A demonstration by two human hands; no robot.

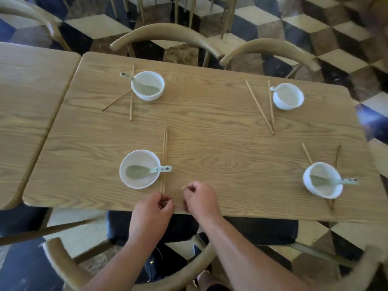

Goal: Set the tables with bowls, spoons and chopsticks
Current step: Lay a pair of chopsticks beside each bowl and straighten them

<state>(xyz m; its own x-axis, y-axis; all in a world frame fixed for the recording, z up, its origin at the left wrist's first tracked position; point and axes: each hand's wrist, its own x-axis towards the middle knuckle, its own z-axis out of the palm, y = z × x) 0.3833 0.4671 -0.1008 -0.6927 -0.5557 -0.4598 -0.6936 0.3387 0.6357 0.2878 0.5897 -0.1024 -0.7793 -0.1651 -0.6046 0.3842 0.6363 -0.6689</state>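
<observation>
Four white bowls stand on the wooden table (210,127), each with a pale green spoon in it. The near-left bowl (139,179) has a spoon (147,171) and a straight pair of chopsticks (164,156) on its right. My left hand (152,213) is curled at the near end of that pair, fingertips pinched on it. My right hand (199,199) rests just to the right, fingers curled, holding nothing. The far-left bowl (148,86), far-right bowl (288,96) and near-right bowl (323,180) each have loose, splayed or crossed chopsticks beside them.
A second wooden table (27,101) adjoins on the left. Curved wooden chair backs stand at the far side (168,36) and close under my arms (63,267). The floor is a checkered cube pattern.
</observation>
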